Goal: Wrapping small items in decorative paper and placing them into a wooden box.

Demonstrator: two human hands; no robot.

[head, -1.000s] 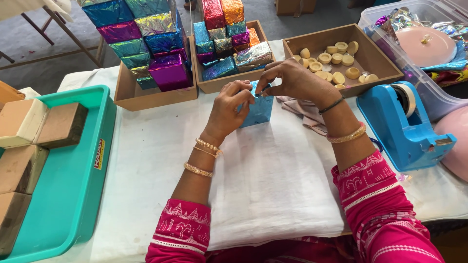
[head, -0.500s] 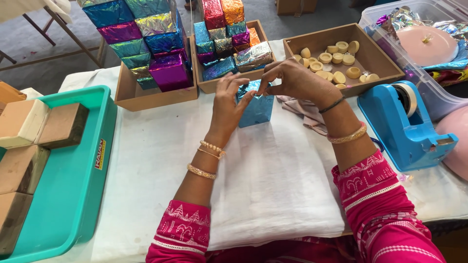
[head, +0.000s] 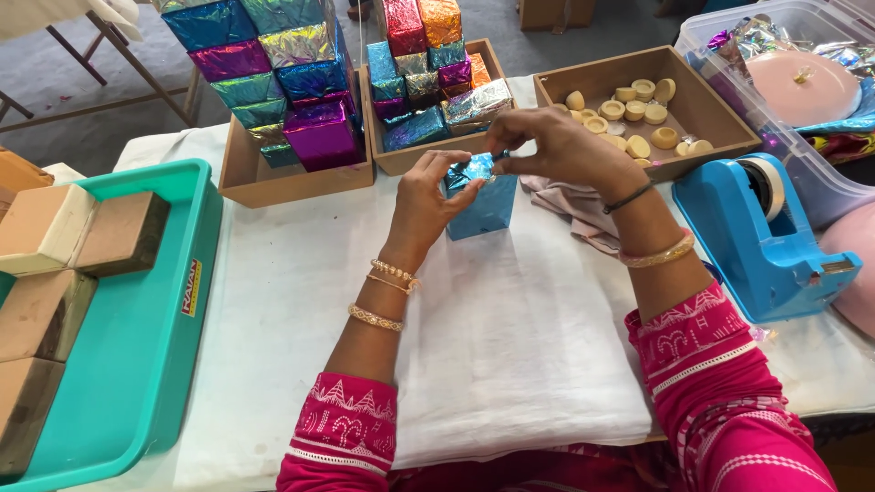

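Change: both hands have shifted little over the last second; the left hand (head: 428,196) has slid a touch higher against the blue foil-wrapped block (head: 483,205), and the right hand (head: 556,146) stays hunched over its top.
Left grip: fingers curled partly closed, steadying the block's left side and top edge.
Right grip: thumb and fingertips pinched nearly shut on the foil folds at the top; whether a strip of tape sits between them cannot be told.
Block: upright on the white cloth (head: 510,355), centre of the frame, just below the middle wooden box (head: 401,159).
Risk: thin foil looks liable to tear or spring open if the pinch slips; the block could tip toward that box, being tall and held only near its top.
Surface: desk under white cloth; teal tray (head: 155,319) of bare brown blocks (head: 82,228) at left, blue tape dispenser (head: 766,237) at right.
Behind: wooden boxes of stacked shiny wrapped blocks (head: 292,82) at upper left and centre, a box of small pale round pieces (head: 638,114) upper right, a clear plastic tub (head: 802,55) at far upper right.
Room: grey floor beyond the desk, folding-table legs at upper left.
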